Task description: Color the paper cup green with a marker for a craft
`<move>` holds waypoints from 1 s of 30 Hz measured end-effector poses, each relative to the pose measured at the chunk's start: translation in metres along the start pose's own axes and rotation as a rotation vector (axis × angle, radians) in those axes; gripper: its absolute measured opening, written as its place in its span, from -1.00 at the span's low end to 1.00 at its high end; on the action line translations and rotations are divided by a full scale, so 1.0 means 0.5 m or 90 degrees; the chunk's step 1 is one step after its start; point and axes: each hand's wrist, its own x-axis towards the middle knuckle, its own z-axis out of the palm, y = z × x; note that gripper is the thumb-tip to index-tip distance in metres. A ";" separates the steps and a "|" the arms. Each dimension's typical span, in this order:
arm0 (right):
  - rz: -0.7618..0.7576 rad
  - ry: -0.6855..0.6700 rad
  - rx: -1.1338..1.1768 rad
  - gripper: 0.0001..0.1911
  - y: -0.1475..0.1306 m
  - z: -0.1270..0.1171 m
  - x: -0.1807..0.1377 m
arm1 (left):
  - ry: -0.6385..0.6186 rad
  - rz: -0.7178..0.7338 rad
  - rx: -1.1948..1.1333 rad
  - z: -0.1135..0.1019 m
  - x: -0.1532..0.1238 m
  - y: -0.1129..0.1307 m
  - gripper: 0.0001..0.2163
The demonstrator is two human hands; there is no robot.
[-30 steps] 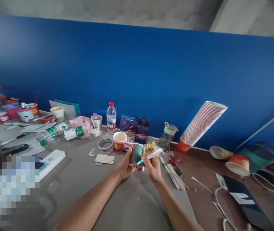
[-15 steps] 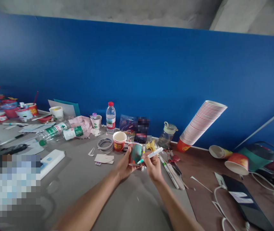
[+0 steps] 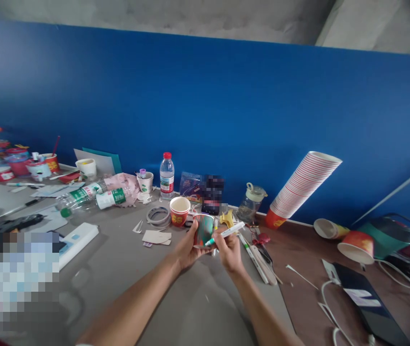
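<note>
My left hand is closed around a paper cup whose side is mostly teal-green with some red showing. In my right hand is a white marker pen with a teal tip, held in a writing grip. Its tip is at the lower part of the cup's side; whether it touches is too small to tell. Just behind the left hand stands a red paper cup with a white inside. A yellow clip-like thing lies beyond the pen.
A tall leaning stack of paper cups stands to the right, beside a lidded jar. A red-capped bottle is at the back. Tape rolls and cut card pieces lie left of the hands. A power bank-like black slab with cables lies right.
The view has shifted very slightly. Both hands keep their hold on the cup and the marker pen, with almost no visible movement.
</note>
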 end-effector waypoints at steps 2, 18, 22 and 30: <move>-0.007 0.013 -0.021 -0.64 -0.001 0.000 -0.001 | -0.001 -0.007 0.002 0.000 -0.002 0.000 -0.54; -0.054 -0.017 -0.111 -0.75 -0.005 -0.002 -0.006 | -0.018 -0.004 0.012 -0.003 -0.002 -0.003 -0.52; -0.068 -0.036 -0.102 -0.73 -0.008 -0.004 -0.005 | -0.029 0.001 0.019 -0.004 -0.002 -0.003 -0.52; -0.054 -0.046 -0.094 -0.72 -0.006 -0.003 -0.007 | -0.036 0.006 0.007 -0.005 0.000 -0.003 -0.54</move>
